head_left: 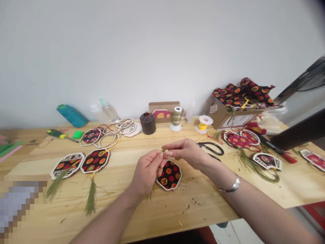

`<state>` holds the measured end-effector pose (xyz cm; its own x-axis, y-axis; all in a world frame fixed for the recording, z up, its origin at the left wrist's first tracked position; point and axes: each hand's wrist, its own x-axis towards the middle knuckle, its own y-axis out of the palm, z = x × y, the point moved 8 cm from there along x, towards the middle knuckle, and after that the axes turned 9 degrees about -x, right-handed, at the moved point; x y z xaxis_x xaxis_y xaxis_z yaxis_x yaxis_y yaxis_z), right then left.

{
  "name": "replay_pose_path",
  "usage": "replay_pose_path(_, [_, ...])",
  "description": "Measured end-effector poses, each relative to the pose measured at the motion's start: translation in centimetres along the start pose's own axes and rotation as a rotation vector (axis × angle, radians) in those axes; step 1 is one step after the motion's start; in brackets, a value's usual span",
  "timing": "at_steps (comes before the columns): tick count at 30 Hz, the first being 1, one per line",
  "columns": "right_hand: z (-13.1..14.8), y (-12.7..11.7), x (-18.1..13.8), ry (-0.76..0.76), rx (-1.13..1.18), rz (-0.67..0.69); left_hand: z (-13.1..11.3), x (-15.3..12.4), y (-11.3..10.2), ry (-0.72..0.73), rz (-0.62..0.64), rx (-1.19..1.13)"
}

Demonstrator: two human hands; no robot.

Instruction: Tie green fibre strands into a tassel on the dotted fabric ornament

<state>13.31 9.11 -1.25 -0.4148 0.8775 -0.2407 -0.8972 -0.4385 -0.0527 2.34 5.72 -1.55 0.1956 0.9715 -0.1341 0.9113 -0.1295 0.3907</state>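
My left hand (pixel 150 166) and my right hand (pixel 186 153) meet above the middle of the table, fingertips pinched together. Between them shows a small olive-green bit (pixel 164 149), which looks like the top of a thread tassel. Olive threads (pixel 150 194) hang out below my left hand. Just under the fingers lies a patterned fabric ornament (pixel 169 176) with a pale wooden border, partly covered by my left hand. Black-handled scissors (pixel 213 149) lie behind my right forearm, their blades hidden.
At left lie finished-looking ornaments with tassels (pixel 90 198), a screwdriver (pixel 57 134) and a teal thread cone (pixel 72 115). Along the wall stand a black thread spool (pixel 147 124) and a yellow ribbon spool (pixel 203 126). A cardboard box (pixel 228 117) and black lamp arm (pixel 294 130) occupy the right.
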Motion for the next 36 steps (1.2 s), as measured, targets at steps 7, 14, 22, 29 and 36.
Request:
replay_pose_path(7, [-0.8, 0.7, 0.0, -0.056, 0.292, 0.042, 0.6, -0.1, 0.5, -0.056, 0.056, -0.025])
replay_pose_path(14, [-0.2, 1.0, 0.0, -0.168, 0.286, 0.070, 1.2, -0.1, 0.9, -0.131, 0.098, -0.043])
replay_pose_path(22, [1.2, 0.7, -0.8, -0.224, 0.078, -0.028, 0.9, -0.1, 1.4, -0.148, 0.149, -0.077])
replay_pose_path(29, [1.8, -0.1, -1.0, -0.321, 0.039, -0.112, 0.8, -0.2, 1.6, -0.183, 0.151, -0.130])
replay_pose_path(36, [1.3, -1.0, -0.9, -0.284, 0.225, -0.119, 1.1, 0.1, 1.2, -0.201, 0.124, -0.092])
